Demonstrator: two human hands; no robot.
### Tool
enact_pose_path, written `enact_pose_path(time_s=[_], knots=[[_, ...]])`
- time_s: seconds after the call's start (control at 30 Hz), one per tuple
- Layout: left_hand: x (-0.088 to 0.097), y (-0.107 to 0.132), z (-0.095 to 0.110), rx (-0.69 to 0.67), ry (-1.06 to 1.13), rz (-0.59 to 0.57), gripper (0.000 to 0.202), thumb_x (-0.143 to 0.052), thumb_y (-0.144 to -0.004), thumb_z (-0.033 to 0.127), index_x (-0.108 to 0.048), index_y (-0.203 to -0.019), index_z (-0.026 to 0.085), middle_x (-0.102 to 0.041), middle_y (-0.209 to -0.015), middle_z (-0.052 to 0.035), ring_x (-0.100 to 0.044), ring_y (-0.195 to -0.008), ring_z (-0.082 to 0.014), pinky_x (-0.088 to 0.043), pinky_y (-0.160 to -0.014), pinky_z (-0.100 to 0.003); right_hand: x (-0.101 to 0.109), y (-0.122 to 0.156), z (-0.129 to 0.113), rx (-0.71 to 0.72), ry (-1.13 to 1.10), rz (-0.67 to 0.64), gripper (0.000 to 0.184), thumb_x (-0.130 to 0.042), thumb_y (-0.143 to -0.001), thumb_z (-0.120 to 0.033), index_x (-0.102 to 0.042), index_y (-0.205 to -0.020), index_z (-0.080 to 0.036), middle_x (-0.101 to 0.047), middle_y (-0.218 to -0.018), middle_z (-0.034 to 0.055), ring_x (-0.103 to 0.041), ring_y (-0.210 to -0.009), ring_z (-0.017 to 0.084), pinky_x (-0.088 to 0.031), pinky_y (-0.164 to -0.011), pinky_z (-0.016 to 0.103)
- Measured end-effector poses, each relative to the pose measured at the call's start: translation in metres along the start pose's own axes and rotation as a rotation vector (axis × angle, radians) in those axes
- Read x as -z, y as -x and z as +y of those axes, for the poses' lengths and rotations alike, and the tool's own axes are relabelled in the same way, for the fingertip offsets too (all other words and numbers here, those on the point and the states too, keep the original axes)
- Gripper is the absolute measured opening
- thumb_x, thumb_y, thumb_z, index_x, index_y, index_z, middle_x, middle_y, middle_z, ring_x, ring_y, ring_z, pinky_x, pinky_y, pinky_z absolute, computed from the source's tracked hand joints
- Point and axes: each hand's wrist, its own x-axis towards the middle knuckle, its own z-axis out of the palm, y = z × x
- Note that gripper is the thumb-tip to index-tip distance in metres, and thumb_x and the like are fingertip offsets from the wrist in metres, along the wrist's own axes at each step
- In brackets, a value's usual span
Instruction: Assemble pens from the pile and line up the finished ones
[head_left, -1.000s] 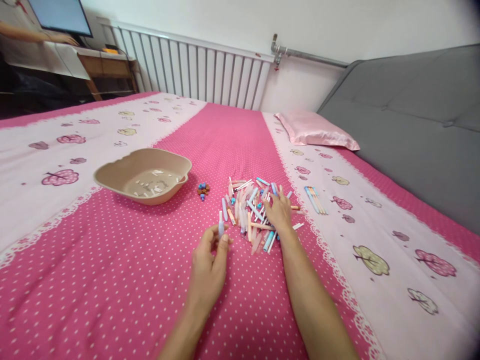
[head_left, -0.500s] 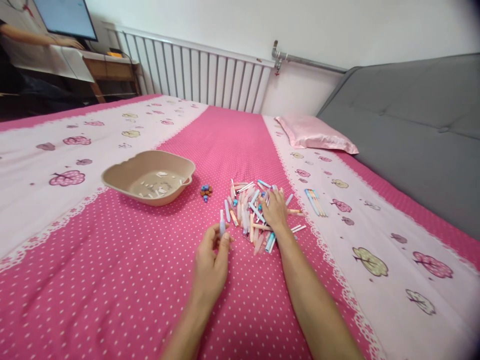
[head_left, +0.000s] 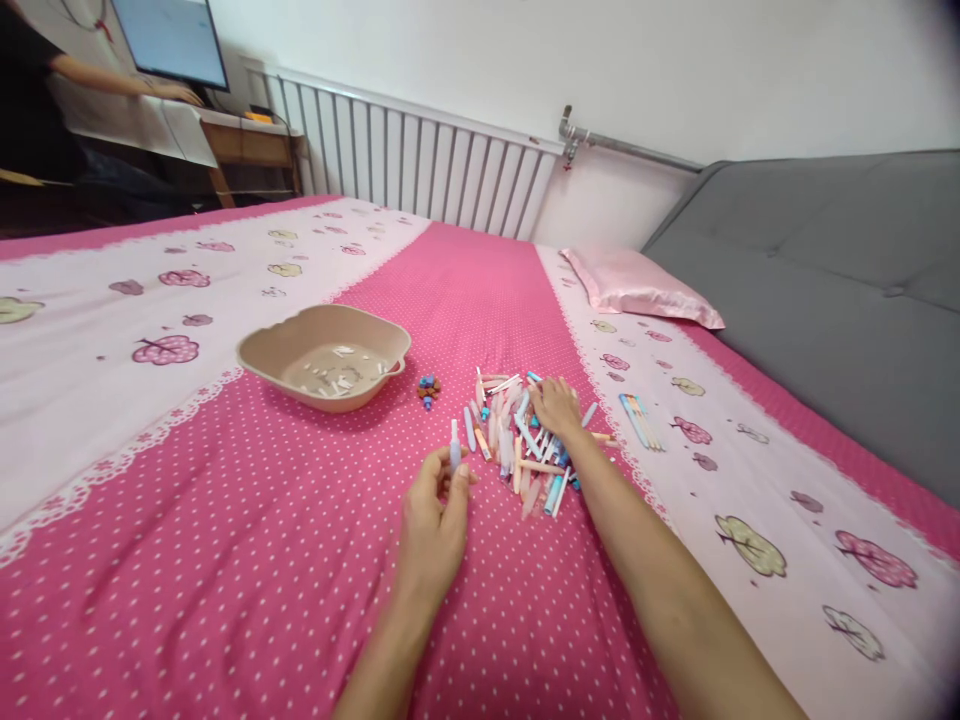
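Note:
My left hand (head_left: 435,522) rests on the pink dotted bedspread and pinches a small pale lilac pen (head_left: 454,446) upright between thumb and fingers. My right hand (head_left: 556,404) reaches into a heap of pastel pens and caps (head_left: 516,440); its fingers curl down among them, and what they grip, if anything, is hidden. A beige plastic bowl (head_left: 262,357) with several small white pieces inside sits to the left of the heap. Between bowl and heap lies a tiny cluster of blue and brown bits (head_left: 428,386).
A few pens (head_left: 638,419) lie apart on the pale strip to the right. A pink pillow (head_left: 642,288) and grey headboard (head_left: 832,270) are at the right. A radiator (head_left: 420,165) lines the far wall. Another person sits at a desk with a monitor (head_left: 171,40), far left.
The view has shifted up and to the left. My right hand has drawn a little inward over the heap, fingers curling more. My left hand keeps holding the pen upright.

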Motion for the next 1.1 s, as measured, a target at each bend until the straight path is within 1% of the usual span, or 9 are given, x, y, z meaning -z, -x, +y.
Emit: enact_pose_path(time_s=[0.13, 0.3, 0.43, 0.53, 0.67, 0.77, 0.9, 1.0, 1.1], knots=[[-0.001, -0.001, -0.002, -0.003, 0.006, 0.003, 0.028, -0.046, -0.086, 0.034, -0.054, -0.105, 0.016, -0.059, -0.083, -0.0039, -0.056, -0.077, -0.0162, -0.043, -0.073, -0.03, 0.004, -0.006, -0.001, -0.017, 0.017, -0.051, 0.052, -0.028, -0.094, -0.043, -0.064, -0.109, -0.008, -0.059, -0.116, 0.0206, -0.049, -0.113, 0.029, -0.031, -0.096, 0.042], [-0.001, -0.001, -0.003, -0.002, -0.006, -0.021, 0.028, -0.045, -0.086, 0.035, -0.053, -0.105, 0.015, -0.059, -0.083, -0.004, -0.056, -0.077, -0.0161, -0.043, -0.074, -0.03, 0.017, 0.005, -0.015, -0.059, 0.009, 0.009, 0.047, -0.03, -0.094, -0.042, -0.068, -0.105, -0.015, -0.056, -0.121, 0.0169, -0.043, -0.118, 0.029, -0.027, -0.1, 0.044], [-0.001, -0.001, -0.002, 0.006, -0.006, -0.03, 0.03, -0.044, -0.087, 0.035, -0.053, -0.107, 0.015, -0.058, -0.083, -0.0041, -0.055, -0.077, -0.0159, -0.042, -0.072, -0.03, 0.042, 0.027, -0.024, -0.104, -0.057, 0.061, 0.04, -0.037, -0.092, -0.03, -0.062, -0.118, -0.012, -0.056, -0.124, 0.0169, -0.047, -0.118, 0.026, -0.033, -0.097, 0.037], [-0.002, 0.0, -0.002, -0.002, -0.017, -0.04, 0.031, -0.045, -0.087, 0.036, -0.053, -0.108, 0.015, -0.058, -0.082, -0.0034, -0.055, -0.076, -0.0159, -0.042, -0.072, -0.03, 0.066, 0.05, -0.026, -0.124, -0.123, 0.023, 0.033, -0.044, -0.087, -0.027, -0.069, -0.106, -0.018, -0.07, -0.102, 0.0095, -0.061, -0.099, 0.021, -0.042, -0.084, 0.028], [-0.002, 0.0, -0.003, -0.009, -0.041, -0.05, 0.031, -0.046, -0.086, 0.037, -0.054, -0.105, 0.015, -0.059, -0.083, -0.0036, -0.055, -0.075, -0.0163, -0.042, -0.071, -0.03, 0.086, 0.084, -0.033, -0.158, -0.158, -0.026, 0.019, -0.058, -0.077, -0.025, -0.074, -0.086, -0.024, -0.073, -0.086, 0.0037, -0.066, -0.084, 0.02, -0.044, -0.073, 0.026], [-0.004, 0.001, -0.004, -0.002, -0.054, -0.058, 0.031, -0.046, -0.085, 0.038, -0.054, -0.104, 0.015, -0.059, -0.083, -0.0034, -0.055, -0.074, -0.0161, -0.043, -0.07, -0.03, 0.083, 0.103, -0.039, -0.214, -0.146, -0.044, 0.015, -0.06, -0.074, -0.024, -0.073, -0.079, -0.023, -0.072, -0.081, 0.0057, -0.066, -0.08, 0.023, -0.042, -0.065, 0.028], [-0.007, 0.001, -0.005, -0.005, -0.093, -0.079, 0.031, -0.046, -0.085, 0.038, -0.054, -0.105, 0.015, -0.059, -0.081, -0.0027, -0.055, -0.073, -0.0161, -0.042, -0.069, -0.03, 0.069, 0.111, -0.041, -0.243, -0.141, -0.108, 0.012, -0.063, -0.072, -0.025, -0.069, -0.08, -0.02, -0.07, -0.083, 0.009, -0.064, -0.079, 0.024, -0.038, -0.059, 0.028], [-0.011, 0.001, -0.006, -0.011, -0.127, -0.098, 0.032, -0.045, -0.086, 0.038, -0.054, -0.106, 0.015, -0.059, -0.08, -0.0024, -0.054, -0.072, -0.016, -0.042, -0.068, -0.029, 0.066, 0.11, -0.037, -0.194, -0.146, -0.184, 0.016, -0.062, -0.074, -0.028, -0.067, -0.086, -0.018, -0.069, -0.087, 0.0096, -0.063, -0.08, 0.024, -0.036, -0.059, 0.028], [-0.014, 0.003, -0.006, -0.02, -0.159, -0.108, 0.032, -0.045, -0.086, 0.037, -0.054, -0.107, 0.015, -0.059, -0.081, -0.0029, -0.055, -0.074, -0.016, -0.042, -0.07, -0.029, 0.07, 0.11, -0.032, -0.12, -0.161, -0.223, 0.018, -0.056, -0.077, -0.021, -0.067, -0.092, -0.017, -0.069, -0.091, 0.0097, -0.062, -0.087, 0.024, -0.037, -0.064, 0.029]])
